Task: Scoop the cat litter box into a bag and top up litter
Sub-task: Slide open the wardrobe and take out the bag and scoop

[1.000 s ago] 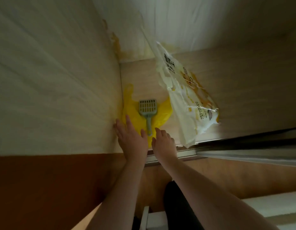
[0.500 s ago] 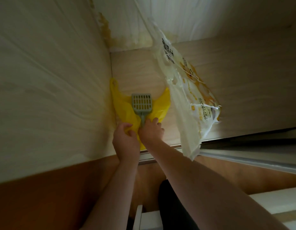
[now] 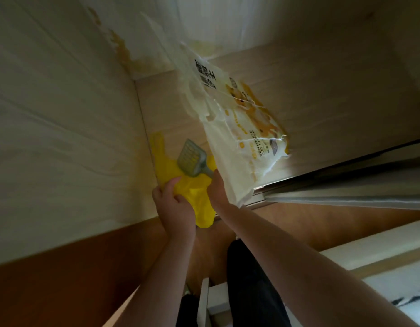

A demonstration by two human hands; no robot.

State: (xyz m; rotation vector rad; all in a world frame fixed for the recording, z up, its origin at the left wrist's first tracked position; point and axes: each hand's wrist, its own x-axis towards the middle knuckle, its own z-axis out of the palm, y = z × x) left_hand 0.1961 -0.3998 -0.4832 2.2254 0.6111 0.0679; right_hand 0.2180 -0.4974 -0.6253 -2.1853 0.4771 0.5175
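Gathering the gear from the shelf corner, the left hand (image 3: pixel 174 207) pinches the flimsy, slippery yellow bag (image 3: pixel 194 194) while the right hand (image 3: pixel 217 187) closes its fingers around the stiff, light scoop (image 3: pixel 192 159) by its handle beside the litter sack (image 3: pixel 242 138).

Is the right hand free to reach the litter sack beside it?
Probably not: the right hand already holds the scoop handle, though the litter sack sits right beside it, unobstructed.
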